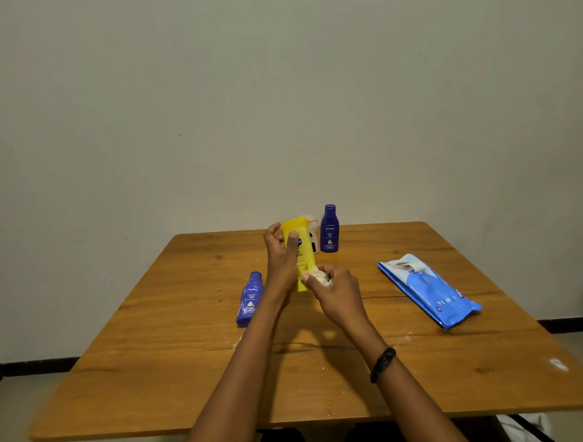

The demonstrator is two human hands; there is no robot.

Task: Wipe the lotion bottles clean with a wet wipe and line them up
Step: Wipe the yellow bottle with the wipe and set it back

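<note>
My left hand (pixel 279 254) grips a yellow lotion bottle (pixel 299 240) above the middle of the wooden table (pixel 189 373). Its lower end is partly covered by my hands. My right hand (pixel 335 288) presses a crumpled white wet wipe (pixel 321 274) against the bottle's lower part. A dark blue lotion bottle (pixel 329 229) stands upright at the far edge. Beside it a white bottle (pixel 314 240) is mostly hidden behind the yellow one. Another dark blue bottle (pixel 250 298) lies on its side to the left of my left forearm.
A blue pack of wet wipes (pixel 428 290) lies flat on the right part of the table, its flap at the far end. A plain wall rises just behind the table's far edge. White specks dot the wood near the front.
</note>
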